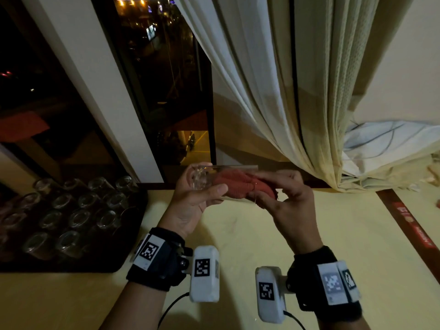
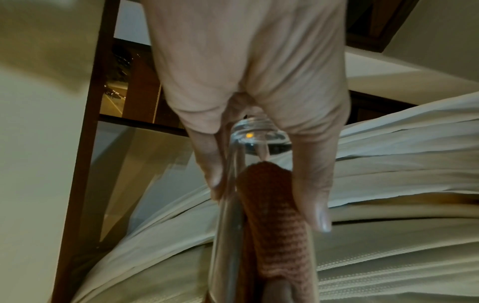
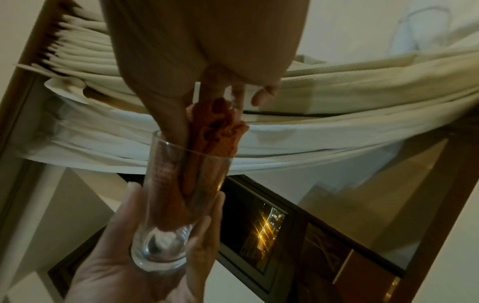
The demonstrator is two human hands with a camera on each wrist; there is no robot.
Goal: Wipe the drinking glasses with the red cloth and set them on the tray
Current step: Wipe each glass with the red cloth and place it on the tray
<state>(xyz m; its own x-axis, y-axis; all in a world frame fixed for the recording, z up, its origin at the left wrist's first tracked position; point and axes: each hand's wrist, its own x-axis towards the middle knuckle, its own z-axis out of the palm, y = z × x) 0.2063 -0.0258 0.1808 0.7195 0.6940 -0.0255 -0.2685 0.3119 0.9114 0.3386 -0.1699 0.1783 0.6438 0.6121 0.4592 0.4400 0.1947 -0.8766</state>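
Note:
A clear drinking glass (image 1: 204, 178) lies on its side in the air above the table, base to the left. My left hand (image 1: 200, 194) grips its base end, thumb in front and fingers behind. The red cloth (image 1: 238, 184) is stuffed inside the glass; my right hand (image 1: 283, 196) pinches its outer end at the rim, with a finger reaching in. The right wrist view shows the glass (image 3: 178, 196), the cloth (image 3: 215, 133) bunched in it and my left hand (image 3: 145, 264) cupping the base. In the left wrist view the glass (image 2: 233, 215) and cloth (image 2: 274, 221) run between my fingers.
A dark tray (image 1: 123, 246) at the left holds several upturned glasses (image 1: 78, 217). The yellow table (image 1: 309, 234) stretches under my hands. Cream curtains (image 1: 273, 91) hang behind, beside a dark window (image 1: 162, 79). A red strip (image 1: 414, 229) runs along the table's right edge.

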